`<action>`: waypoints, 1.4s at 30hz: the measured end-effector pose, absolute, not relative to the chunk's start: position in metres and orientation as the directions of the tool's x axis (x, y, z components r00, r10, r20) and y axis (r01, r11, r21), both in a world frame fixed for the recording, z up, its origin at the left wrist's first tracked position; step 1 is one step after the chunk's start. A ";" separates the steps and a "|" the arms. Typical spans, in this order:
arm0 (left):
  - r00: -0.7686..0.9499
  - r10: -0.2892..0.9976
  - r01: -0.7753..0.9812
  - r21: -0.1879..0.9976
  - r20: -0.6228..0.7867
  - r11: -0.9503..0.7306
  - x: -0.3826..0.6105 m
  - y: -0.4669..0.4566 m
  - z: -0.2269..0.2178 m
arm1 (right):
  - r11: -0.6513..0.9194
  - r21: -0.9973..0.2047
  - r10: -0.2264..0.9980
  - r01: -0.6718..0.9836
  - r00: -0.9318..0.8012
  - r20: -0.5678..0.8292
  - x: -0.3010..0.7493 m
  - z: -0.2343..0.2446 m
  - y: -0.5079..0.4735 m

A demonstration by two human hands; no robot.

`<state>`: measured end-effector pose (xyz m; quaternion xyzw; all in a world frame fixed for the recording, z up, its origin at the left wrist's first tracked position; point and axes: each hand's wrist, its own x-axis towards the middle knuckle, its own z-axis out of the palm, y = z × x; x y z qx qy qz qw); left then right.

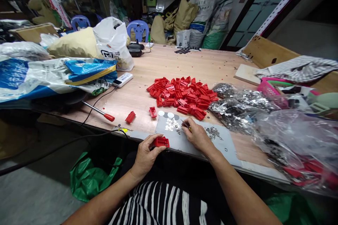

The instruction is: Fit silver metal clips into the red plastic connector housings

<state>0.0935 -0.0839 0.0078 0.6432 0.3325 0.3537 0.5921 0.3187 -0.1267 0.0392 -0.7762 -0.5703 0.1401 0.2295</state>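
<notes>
At the table's near edge, my left hand (148,153) is closed on a small red plastic housing (161,142), its hollow side facing up. My right hand (198,136) pinches a slim pointed tool with a yellow part (189,129); its exact kind is too small to make out. The tool's tip is close to a pile of small shiny flat metal pieces (172,124) on a grey mat (185,143). To the right of that hand lies a second pile of small metal parts (213,133). White discs (170,115) rest at the mat's far edge.
A large heap of red housings (182,95) sits beyond the mat, with two single ones (130,117) to the left. A red-tipped metal lever (108,116) sticks out at left. Plastic bags of metal parts (232,114) crowd the right. A white power strip (123,79) trails a cable.
</notes>
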 end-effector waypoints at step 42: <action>0.615 0.778 -0.343 0.845 -0.129 0.411 0.124 -0.087 0.031 | 0.084 -0.712 0.973 0.697 0.098 0.211 0.283 0.059 -0.161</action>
